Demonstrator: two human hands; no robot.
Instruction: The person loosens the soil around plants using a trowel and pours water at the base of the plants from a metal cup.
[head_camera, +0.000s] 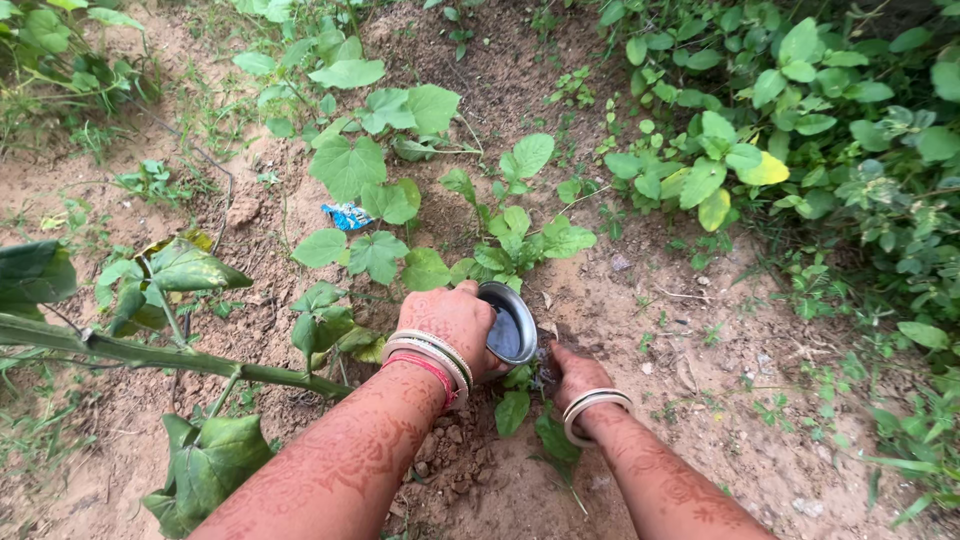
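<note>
While tipped at centre frame: small steel cup (508, 324), gripped around the rim by left hand (455, 322), mouth toward 4 o'clock. Right hand (577, 376), fingers curled into wet soil (470, 470) beside seedling (520, 405) at 6 o'clock. Best poured slowly, close to roots.

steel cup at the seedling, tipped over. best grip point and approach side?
Grip the steel cup around its side wall from the left, as the left hand does now. It lies tilted, its open mouth facing right and down toward the small plant where the right hand rests on the soil, so that side is blocked.
</note>
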